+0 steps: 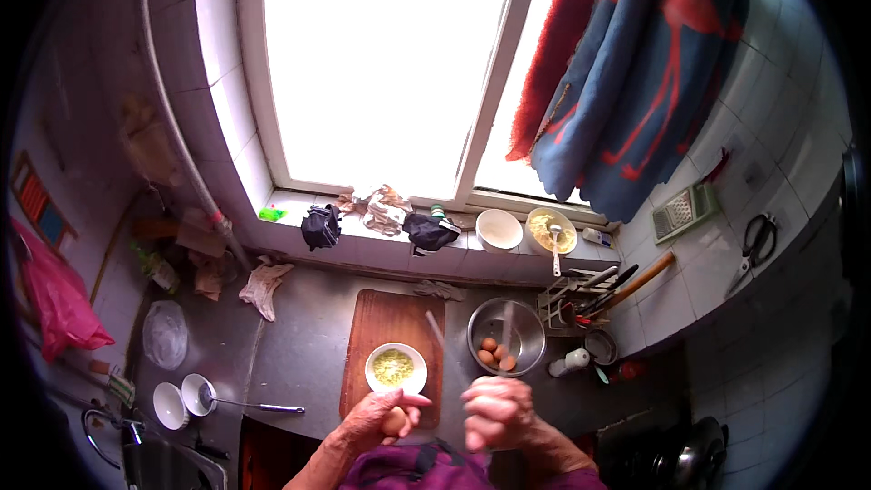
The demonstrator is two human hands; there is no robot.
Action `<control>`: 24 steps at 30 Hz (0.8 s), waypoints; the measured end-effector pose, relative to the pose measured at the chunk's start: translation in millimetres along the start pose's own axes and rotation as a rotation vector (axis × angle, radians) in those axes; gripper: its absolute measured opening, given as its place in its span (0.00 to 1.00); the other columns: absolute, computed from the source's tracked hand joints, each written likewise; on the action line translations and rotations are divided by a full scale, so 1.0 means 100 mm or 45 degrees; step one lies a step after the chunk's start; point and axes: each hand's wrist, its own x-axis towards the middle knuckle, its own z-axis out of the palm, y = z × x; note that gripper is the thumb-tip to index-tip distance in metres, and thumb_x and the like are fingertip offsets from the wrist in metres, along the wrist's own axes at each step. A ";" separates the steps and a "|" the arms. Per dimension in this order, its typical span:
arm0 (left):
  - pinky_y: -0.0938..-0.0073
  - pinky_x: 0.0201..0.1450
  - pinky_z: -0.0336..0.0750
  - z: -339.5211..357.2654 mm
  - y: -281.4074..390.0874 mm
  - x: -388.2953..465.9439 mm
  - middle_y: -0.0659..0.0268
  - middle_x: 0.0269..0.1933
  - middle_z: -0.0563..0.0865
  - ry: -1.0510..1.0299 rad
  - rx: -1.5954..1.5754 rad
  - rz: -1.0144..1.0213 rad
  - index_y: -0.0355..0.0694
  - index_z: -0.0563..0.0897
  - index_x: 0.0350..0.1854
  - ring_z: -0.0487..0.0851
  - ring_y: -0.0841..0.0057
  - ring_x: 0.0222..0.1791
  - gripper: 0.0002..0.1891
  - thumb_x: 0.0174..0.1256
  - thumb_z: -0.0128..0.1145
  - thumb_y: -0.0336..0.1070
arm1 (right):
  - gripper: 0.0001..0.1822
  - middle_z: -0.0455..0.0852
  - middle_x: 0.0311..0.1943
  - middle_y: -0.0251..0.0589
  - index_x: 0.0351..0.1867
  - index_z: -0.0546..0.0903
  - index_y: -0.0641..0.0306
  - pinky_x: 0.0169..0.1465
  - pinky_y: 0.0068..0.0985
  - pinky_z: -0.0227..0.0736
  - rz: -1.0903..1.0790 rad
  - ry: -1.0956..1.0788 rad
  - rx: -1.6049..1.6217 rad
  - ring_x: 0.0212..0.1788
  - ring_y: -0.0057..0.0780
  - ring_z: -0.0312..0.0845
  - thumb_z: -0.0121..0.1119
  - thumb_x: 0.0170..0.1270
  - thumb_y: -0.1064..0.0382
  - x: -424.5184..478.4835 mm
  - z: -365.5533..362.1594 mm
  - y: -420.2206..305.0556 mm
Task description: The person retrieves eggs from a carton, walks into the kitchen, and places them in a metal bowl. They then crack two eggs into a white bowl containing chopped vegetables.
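My left hand [388, 418] holds a brown egg [393, 421] in its curled fingers, just below a white bowl [423, 376] of yellow-green chopped food or mixture. The bowl stands on a wooden cutting board [395, 313]. To the right, my right hand [497, 412] is closed and blurred; two thin pale sticks [435, 327], which look like chopsticks, rise apart from it. Beyond this hand, a steel basin [486, 316] on the counter holds several brown eggs [488, 345].
A knife rack [571, 299] and a white-capped jar [571, 362] stand right of the basin. Two white bowls [170, 406] and a ladle [279, 409] lie left, near the sink [177, 466]. On the windowsill are a white bowl [499, 230] and a bowl of pale flour-like food with a spoon [556, 245].
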 end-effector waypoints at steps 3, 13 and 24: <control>0.84 0.23 0.74 -0.07 -0.16 0.01 0.60 0.47 0.85 -0.243 -0.128 0.022 0.25 0.74 0.72 0.84 0.79 0.33 0.40 0.82 0.49 0.65 | 0.16 0.84 0.48 0.48 0.40 0.80 0.66 0.52 0.44 0.90 -0.003 0.068 0.327 0.47 0.45 0.90 0.67 0.75 0.53 0.00 0.46 -0.15; 0.69 0.63 0.83 -0.12 -0.09 -0.09 0.52 0.62 0.86 -0.193 -0.026 -0.049 0.25 0.81 0.63 0.87 0.70 0.58 0.23 0.86 0.50 0.44 | 0.18 0.85 0.39 0.51 0.31 0.80 0.69 0.58 0.50 0.86 -0.142 0.091 0.637 0.45 0.50 0.90 0.73 0.63 0.55 -0.24 1.18 -0.42; 0.81 0.25 0.72 -0.26 0.10 0.05 0.73 0.28 0.85 0.295 0.421 0.128 0.39 0.87 0.43 0.79 0.86 0.23 0.14 0.83 0.60 0.45 | 0.25 0.78 0.68 0.47 0.60 0.83 0.52 0.79 0.48 0.64 0.269 -0.270 0.091 0.69 0.44 0.77 0.71 0.59 0.65 -0.47 0.99 -0.36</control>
